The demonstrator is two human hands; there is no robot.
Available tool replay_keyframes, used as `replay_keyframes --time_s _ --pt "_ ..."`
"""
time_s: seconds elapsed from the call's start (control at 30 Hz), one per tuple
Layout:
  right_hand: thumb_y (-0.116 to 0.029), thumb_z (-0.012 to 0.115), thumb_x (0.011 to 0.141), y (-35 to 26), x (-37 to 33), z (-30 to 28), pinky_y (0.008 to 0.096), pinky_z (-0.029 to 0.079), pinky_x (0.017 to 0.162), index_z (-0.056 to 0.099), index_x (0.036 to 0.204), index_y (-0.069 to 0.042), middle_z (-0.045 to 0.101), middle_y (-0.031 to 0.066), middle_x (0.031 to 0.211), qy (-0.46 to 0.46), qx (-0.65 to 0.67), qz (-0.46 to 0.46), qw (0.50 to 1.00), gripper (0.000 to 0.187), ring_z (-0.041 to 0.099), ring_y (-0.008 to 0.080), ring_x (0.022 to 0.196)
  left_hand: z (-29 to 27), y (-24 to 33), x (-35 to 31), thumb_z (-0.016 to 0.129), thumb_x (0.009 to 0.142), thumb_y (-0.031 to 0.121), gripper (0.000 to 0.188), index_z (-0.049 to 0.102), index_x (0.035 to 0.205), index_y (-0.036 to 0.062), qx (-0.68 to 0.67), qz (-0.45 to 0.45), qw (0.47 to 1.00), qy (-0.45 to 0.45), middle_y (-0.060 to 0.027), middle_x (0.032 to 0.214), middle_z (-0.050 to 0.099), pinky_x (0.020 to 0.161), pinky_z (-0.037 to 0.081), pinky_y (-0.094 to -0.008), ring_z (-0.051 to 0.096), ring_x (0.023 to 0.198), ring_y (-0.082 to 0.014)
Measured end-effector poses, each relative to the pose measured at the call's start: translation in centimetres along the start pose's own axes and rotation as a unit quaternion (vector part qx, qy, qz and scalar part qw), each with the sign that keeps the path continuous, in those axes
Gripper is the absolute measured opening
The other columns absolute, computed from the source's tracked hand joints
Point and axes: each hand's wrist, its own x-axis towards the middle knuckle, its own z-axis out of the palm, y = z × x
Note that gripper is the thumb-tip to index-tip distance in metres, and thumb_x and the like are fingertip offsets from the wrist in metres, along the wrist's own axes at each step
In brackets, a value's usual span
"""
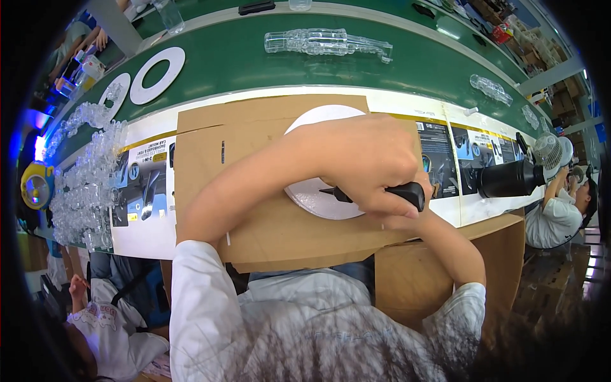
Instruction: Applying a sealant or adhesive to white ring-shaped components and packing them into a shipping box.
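White, flat, round disc, apparently foam or board [316,204]: on a brown, flat cardboard sheet [261,239], partly hidden by the left hand [379,156]. Probably light, fairly stiff, easily dented; best gripped at the rim.
Left hand: curled closed around a black-handled, pointed tool [409,193].
Right hand [402,221]: mostly hidden; opening and hold cannot be told.

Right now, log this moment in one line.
Left hand: gripping black-handled tool | Right hand: mostly hidden | White round piece: on cardboard, partly covered
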Motion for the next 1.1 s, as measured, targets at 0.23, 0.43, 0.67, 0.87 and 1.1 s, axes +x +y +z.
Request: replay_keyframes --time_s 0.23,0.43,0.67,0.87,1.1 --pt "-0.007 0.084 0.064 -1.0 0.6 0.3 0.0294 0.054 0.063 0.070 0.087 -0.002 0.072 0.0087 0.082 -0.002 -0.071 -0.020 0.997 0.028 0.072 0.0218 0.072 0.3 -0.7 -0.6 0.059 0.091 0.044 0.058 0.050 0.050 0.0046 -0.003 -0.018 0.999 -0.032 -0.0116 0.042 0.045 0.040 0.034 -0.0391 0.047 0.039 -0.0306" --pt "-0.010 0.084 0.065 0.3 0.0 0.3 0.0293 0.054 0.062 0.069 0.086 -0.003 0.071 0.0085 0.079 -0.015 -0.053 0.009 0.998 0.026 0.071 0.0223 0.070 0.2 -0.8 -0.8 0.058 0.092 0.043 0.059 0.048 0.048 0.0048 -0.011 -0.034 0.998 -0.060 -0.0114 0.041 0.042 0.039 0.034 -0.0384 0.044 0.037 -0.0298" --pt "-0.011 0.084 0.065 -0.9 0.5 0.2 0.0297 0.054 0.062 0.069 0.085 -0.005 0.071 0.0077 0.078 -0.006 -0.090 -0.023 0.996 0.025 0.071 0.0228 0.070 -0.3 -0.5 -0.5 0.059 0.089 0.041 0.055 0.058 0.047 0.0053 0.005 -0.056 0.995 -0.086 -0.0112 0.045 0.052 0.047 0.045 -0.0401 0.055 0.046 -0.0314" --pt "-0.012 0.084 0.065 -1.6 0.3 -0.7 0.0301 0.055 0.065 0.069 0.087 -0.005 0.072 0.0077 0.082 -0.017 -0.129 -0.042 0.991 0.028 0.072 0.0225 0.074 -0.2 -0.5 -0.2 0.062 0.087 0.044 0.057 0.057 0.047 0.0045 -0.015 -0.055 0.995 -0.085 -0.0114 0.046 0.053 0.048 0.045 -0.0404 0.056 0.046 -0.0316" --pt "-0.015 0.082 0.071 -0.8 0.6 -1.3 0.0302 0.057 0.071 0.071 0.100 -0.001 0.074 0.0088 0.091 -0.030 -0.018 0.018 0.999 0.034 0.072 0.0189 0.081 -3.1 -0.3 -1.4 0.068 0.083 0.054 0.055 0.062 0.063 0.0030 -0.008 -0.188 0.977 -0.103 -0.0142 0.056 0.059 0.050 0.044 -0.0407 0.059 0.053 -0.0321"
